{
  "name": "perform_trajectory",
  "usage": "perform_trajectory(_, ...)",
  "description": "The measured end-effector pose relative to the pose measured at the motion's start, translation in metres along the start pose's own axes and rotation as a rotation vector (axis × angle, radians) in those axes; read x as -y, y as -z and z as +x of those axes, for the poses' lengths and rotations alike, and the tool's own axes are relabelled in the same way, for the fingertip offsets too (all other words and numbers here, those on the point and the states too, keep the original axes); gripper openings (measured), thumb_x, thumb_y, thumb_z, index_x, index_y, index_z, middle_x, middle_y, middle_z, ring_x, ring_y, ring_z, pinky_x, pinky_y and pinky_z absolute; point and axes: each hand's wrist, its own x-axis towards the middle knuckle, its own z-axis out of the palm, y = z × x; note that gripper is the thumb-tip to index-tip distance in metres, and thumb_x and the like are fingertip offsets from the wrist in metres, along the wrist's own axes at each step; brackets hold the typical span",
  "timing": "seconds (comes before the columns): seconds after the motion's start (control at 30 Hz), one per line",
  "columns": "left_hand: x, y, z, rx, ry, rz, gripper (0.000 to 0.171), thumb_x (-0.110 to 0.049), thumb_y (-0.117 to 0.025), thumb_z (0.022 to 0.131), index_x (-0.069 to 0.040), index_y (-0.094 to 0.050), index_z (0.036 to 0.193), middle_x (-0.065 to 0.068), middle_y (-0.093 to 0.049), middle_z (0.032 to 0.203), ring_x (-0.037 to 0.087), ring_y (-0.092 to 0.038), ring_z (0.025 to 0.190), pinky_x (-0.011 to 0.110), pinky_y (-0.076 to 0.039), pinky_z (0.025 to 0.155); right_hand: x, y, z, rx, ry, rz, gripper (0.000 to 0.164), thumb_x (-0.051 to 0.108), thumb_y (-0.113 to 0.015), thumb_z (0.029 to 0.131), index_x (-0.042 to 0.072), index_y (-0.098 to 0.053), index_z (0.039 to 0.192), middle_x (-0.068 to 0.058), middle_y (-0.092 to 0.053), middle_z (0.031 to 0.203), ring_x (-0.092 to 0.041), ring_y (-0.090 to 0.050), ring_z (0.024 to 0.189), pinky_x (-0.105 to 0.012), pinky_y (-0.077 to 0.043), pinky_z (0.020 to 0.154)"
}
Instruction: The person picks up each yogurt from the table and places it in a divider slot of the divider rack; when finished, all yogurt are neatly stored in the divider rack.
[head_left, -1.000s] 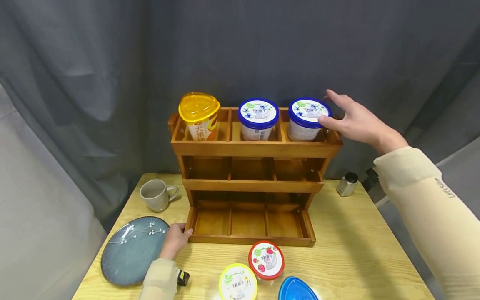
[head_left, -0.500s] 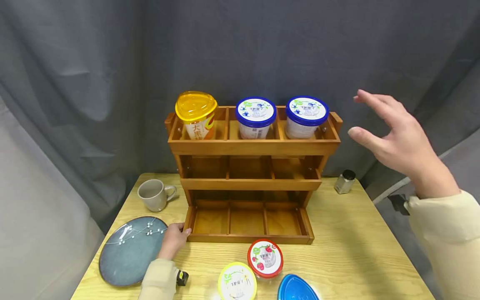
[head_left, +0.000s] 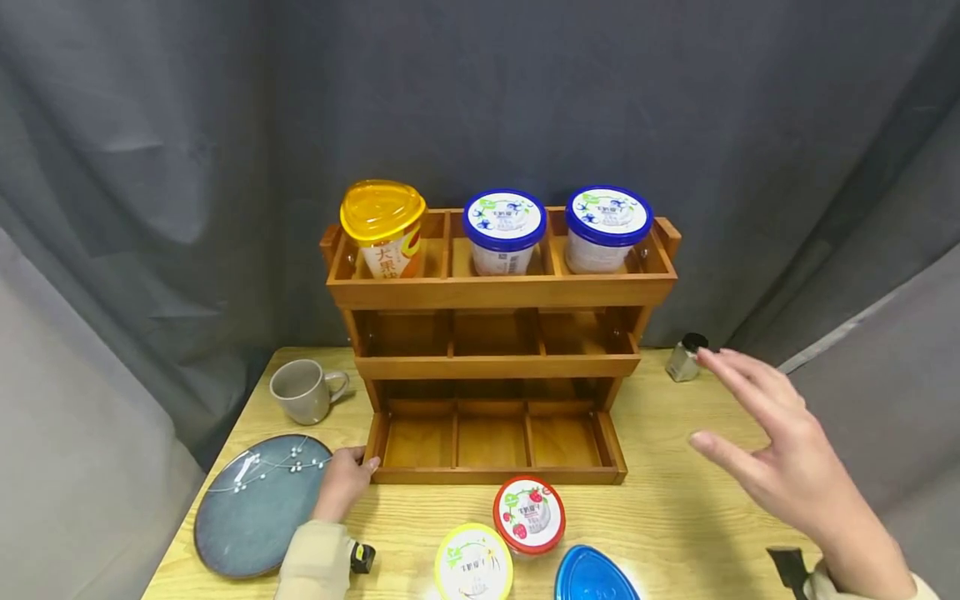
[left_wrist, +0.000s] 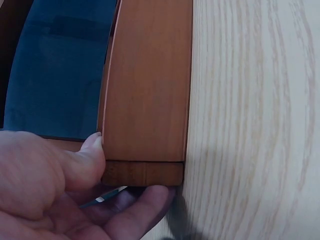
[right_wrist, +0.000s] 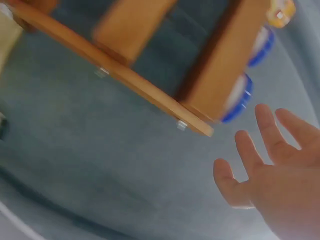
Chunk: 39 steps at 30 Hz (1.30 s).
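Note:
A three-tier wooden rack stands on the table, each tier split into three compartments. My left hand grips the front left corner of its bottom tier. In the left wrist view the thumb presses one side of that wooden corner, with a finger on its end. My right hand is in the air right of the rack, fingers spread and holding nothing. The top tier bears a yellow-lidded cup at left, a blue-lidded tub in the middle and another blue-lidded tub at right.
Before the rack are a red-lidded tub, a yellow-lidded tub and a blue lid-like top. At left lie a grey-blue plate and a mug. A black-capped jar stands back right. Grey curtains hang behind.
My right hand has drawn away from the right blue-lidded tub, first rightward, then down. The left hand keeps its grip on the rack corner.

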Motion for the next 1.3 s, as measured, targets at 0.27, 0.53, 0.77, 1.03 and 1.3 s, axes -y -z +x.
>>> perform_trajectory(0.27, 0.009, -0.008, -0.006, 0.020, 0.012, -0.007, 0.039, -0.008, -0.057, 0.101, 0.019, -0.054, 0.129, 0.035, -0.057, 0.126, 0.048, -0.054, 0.118, 0.055, -0.049, 0.091, 0.003, -0.059, -0.095, 0.171, -0.168, 0.003, 0.089, 0.018, -0.091, 0.068, 0.013, -0.051, 0.146, -0.009, -0.053, 0.135, -0.012, -0.038, 0.126, -0.047, -0.034, 0.097)
perform_trajectory(0.53, 0.011, -0.013, -0.008, 0.014, 0.002, 0.000, 0.036, -0.007, -0.059, 0.099, 0.019, -0.058, 0.124, 0.033, -0.062, 0.118, 0.047, -0.057, 0.115, 0.055, -0.048, 0.092, 0.008, -0.098, -0.163, 0.377, -0.305, -0.079, 0.114, 0.046, -0.092, 0.058, 0.024, -0.037, 0.155, -0.010, -0.051, 0.132, -0.036, -0.047, 0.117, -0.066, -0.043, 0.071)
perform_trajectory(0.77, 0.005, -0.005, -0.004, 0.009, 0.000, 0.020, 0.040, -0.008, -0.058, 0.100, 0.020, -0.054, 0.128, 0.036, -0.057, 0.125, 0.048, -0.052, 0.120, 0.056, -0.045, 0.097, 0.013, -0.110, -0.176, 0.429, -0.424, -0.073, 0.120, 0.059, -0.089, 0.055, 0.025, -0.033, 0.156, -0.015, -0.050, 0.134, -0.043, -0.046, 0.119, -0.070, -0.043, 0.074)
perform_trajectory(1.03, 0.000, 0.002, -0.002, 0.039, 0.009, -0.001, 0.042, -0.009, -0.056, 0.102, 0.019, -0.050, 0.132, 0.035, -0.058, 0.125, 0.047, -0.055, 0.117, 0.054, -0.048, 0.093, 0.028, -0.117, -0.165, 0.609, -0.688, -0.051, 0.126, 0.081, -0.075, 0.056, 0.016, -0.033, 0.155, -0.016, -0.041, 0.146, -0.042, -0.037, 0.130, -0.074, -0.036, 0.092)
perform_trajectory(1.3, -0.006, 0.006, 0.001, 0.051, 0.039, 0.007, 0.047, -0.012, -0.055, 0.103, 0.018, -0.046, 0.137, 0.037, -0.051, 0.132, 0.048, -0.048, 0.125, 0.055, -0.045, 0.098, 0.026, -0.127, -0.161, 0.696, -0.809, 0.073, 0.130, 0.071, -0.082, 0.058, 0.015, -0.021, 0.159, -0.019, -0.035, 0.150, -0.047, -0.033, 0.134, -0.073, -0.037, 0.095)
